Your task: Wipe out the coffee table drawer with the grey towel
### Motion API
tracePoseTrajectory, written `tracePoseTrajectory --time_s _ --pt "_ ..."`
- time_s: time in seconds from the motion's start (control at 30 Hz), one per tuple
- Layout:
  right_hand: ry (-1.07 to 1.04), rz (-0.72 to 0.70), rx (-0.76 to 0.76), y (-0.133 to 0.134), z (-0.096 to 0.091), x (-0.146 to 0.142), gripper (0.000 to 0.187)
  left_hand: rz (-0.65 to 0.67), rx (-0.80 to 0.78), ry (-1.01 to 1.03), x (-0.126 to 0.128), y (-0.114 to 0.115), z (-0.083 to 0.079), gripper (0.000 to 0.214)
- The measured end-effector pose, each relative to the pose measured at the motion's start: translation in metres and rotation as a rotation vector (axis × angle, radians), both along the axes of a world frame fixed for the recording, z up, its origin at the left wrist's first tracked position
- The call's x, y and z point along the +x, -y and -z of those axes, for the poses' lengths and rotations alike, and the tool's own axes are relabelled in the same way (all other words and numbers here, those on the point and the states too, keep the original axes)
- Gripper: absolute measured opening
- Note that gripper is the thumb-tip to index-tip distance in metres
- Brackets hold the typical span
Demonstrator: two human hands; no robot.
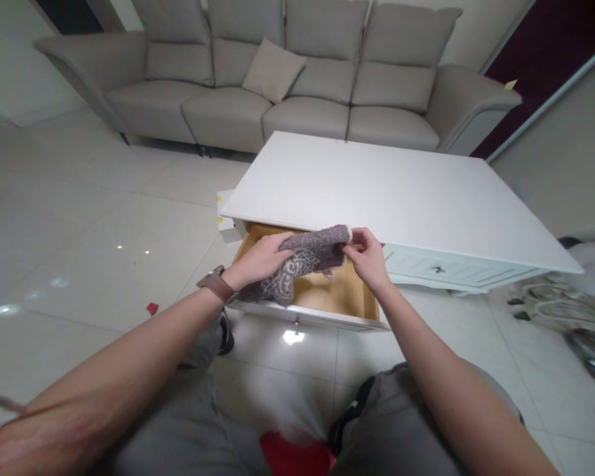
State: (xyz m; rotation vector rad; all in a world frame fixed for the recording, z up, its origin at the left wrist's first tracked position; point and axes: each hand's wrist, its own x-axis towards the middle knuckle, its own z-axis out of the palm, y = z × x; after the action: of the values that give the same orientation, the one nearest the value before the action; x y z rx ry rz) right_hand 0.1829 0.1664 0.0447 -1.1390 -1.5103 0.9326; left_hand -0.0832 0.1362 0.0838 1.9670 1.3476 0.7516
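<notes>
A grey-brown knit sock with a whitish pattern is stretched between my hands above a pulled-out drawer. My left hand grips its left part, thumb on top, and the rest of that end hangs towards the drawer's front. At the pale-edged right end, my right hand pinches the fabric between thumb and fingers. Bare wooden floor shows in the drawer below; the sock and my left hand cover its left part.
The drawer belongs to a white coffee table, whose other drawer front is closed. Behind it stands a grey sofa with a beige cushion. A white box sits by the table's left end. Something red lies between my legs.
</notes>
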Motion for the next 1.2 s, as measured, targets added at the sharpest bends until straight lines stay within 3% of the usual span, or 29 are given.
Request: tracePoseTrajectory --time_s 0.13,0.27,0.37,0.47,0.53,0.67,0.83,1.1,1.2 --pt "-0.056 0.214 -0.102 0.006 0.016 -0.015 0.045 -0.125 -0.24 0.422 -0.009 -0.006 -0.007 0.036" --pt "-0.263 0.182 -0.511 0.025 0.035 -0.037 0.041 -0.322 -0.601 0.805 -0.023 -0.006 -0.016 0.036" --pt "-0.532 -0.026 -0.837 0.048 0.043 -0.056 0.039 -0.286 -0.813 0.944 -0.031 -0.002 -0.021 0.037" --pt "-0.747 -0.432 -1.032 0.066 0.041 -0.07 0.054 -0.205 -0.871 1.005 -0.033 0.004 -0.023 0.042" --pt "-0.831 -0.572 -1.029 0.071 0.036 -0.074 0.065 -0.175 -0.874 1.001 -0.033 0.008 -0.026 0.044" --pt "-0.89 -0.576 -0.868 0.066 0.024 -0.065 0.076 -0.194 -0.822 0.968 -0.037 0.016 -0.035 0.046" --pt "-0.772 -0.682 -0.735 0.059 0.015 -0.046 0.092 -0.252 -0.725 0.983 -0.04 0.025 -0.045 0.048" --pt "-0.66 -0.484 -0.529 0.039 -0.001 -0.008 0.083 -0.191 -0.788 0.988 -0.038 0.022 -0.046 0.045" --pt "-0.605 -0.427 -0.506 0.037 -0.004 0.006 0.071 -0.185 -0.798 1.007 -0.038 0.022 -0.04 0.046"
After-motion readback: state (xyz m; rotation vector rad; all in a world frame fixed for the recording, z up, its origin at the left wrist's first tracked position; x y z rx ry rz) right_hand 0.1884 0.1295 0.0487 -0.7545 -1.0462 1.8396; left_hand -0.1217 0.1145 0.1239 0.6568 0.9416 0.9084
